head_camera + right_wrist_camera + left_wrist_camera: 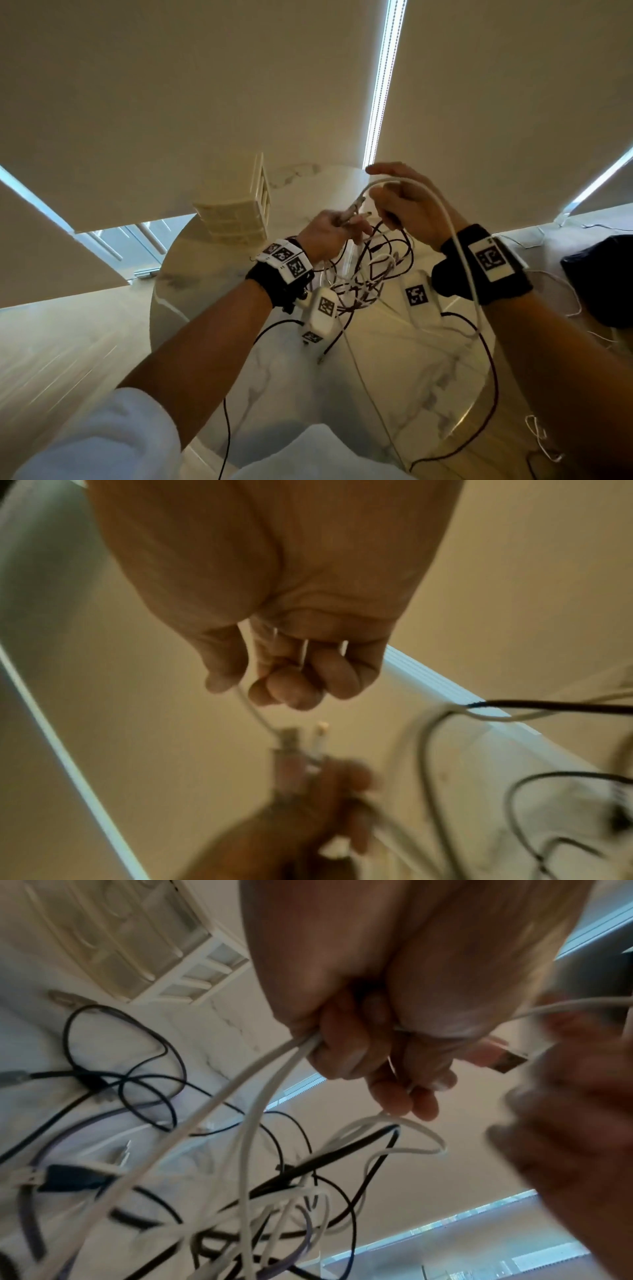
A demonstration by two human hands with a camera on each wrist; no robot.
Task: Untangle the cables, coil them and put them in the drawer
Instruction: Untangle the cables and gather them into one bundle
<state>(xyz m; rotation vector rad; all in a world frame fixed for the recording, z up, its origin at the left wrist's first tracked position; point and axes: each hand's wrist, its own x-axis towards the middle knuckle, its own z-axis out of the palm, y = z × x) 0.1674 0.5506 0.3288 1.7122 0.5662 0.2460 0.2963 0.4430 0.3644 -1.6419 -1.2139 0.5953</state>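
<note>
We are seeing a glossy marble-look table (274, 370), smooth rubbery white cables (219, 1096) and matt black cables (150, 1053), a shiny metal plug (510, 1062), a cream plastic drawer unit (236, 219), and black cloth wristbands (274, 281).

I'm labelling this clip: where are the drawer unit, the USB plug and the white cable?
drawer unit (236, 216), head view, top panel.
USB plug (507, 1062), left wrist view, metal tip.
white cable (455, 240), head view, arc over the right wrist.

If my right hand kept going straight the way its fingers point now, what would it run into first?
Most likely the left hand, with the cable plugs it grips: the right hand points its curled fingers toward them, across a small gap. Depth is hard to judge.
</note>
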